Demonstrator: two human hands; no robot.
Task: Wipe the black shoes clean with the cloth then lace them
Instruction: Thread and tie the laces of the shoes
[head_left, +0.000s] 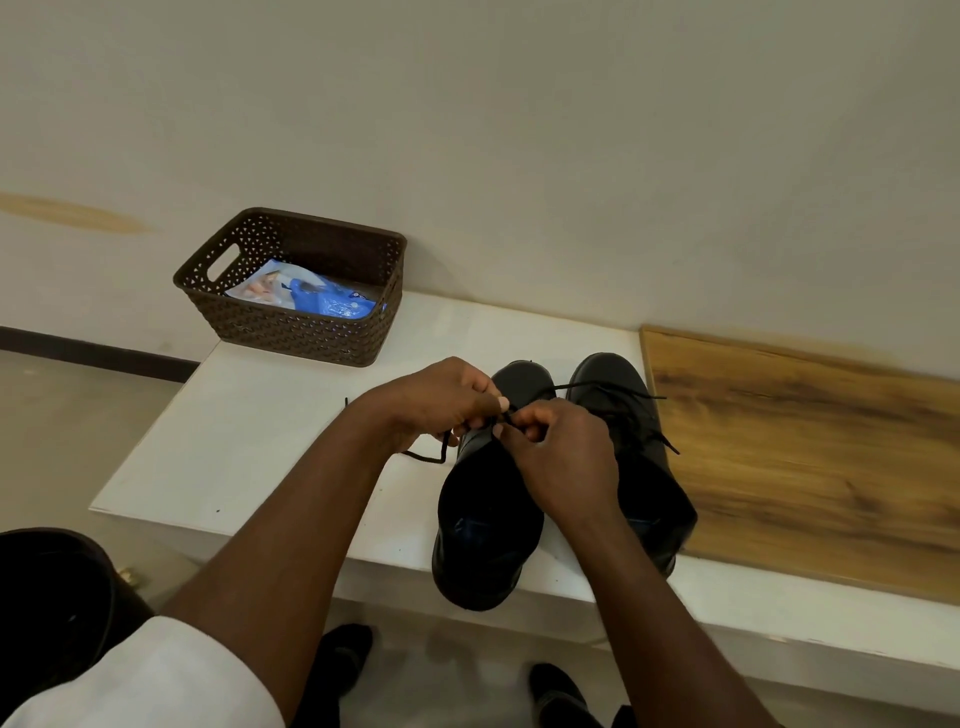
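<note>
While both shoes sit side by side on the white bench (270, 415), I judge the wiping finished — no cloth shows. My left hand (441, 402) and right hand (558, 452) each pinch the black lace (587, 387) over the left shoe (485, 530), mid-tie; the right shoe (618, 395) looks laced, its ends loose — maybe still untied.

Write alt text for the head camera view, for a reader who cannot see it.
Two bare hands, the left hand and right hand, pinch a thin black shoelace over the left one of two black leather shoes standing side by side on a white bench. A brown woven plastic basket sits behind, by the wall.
</note>
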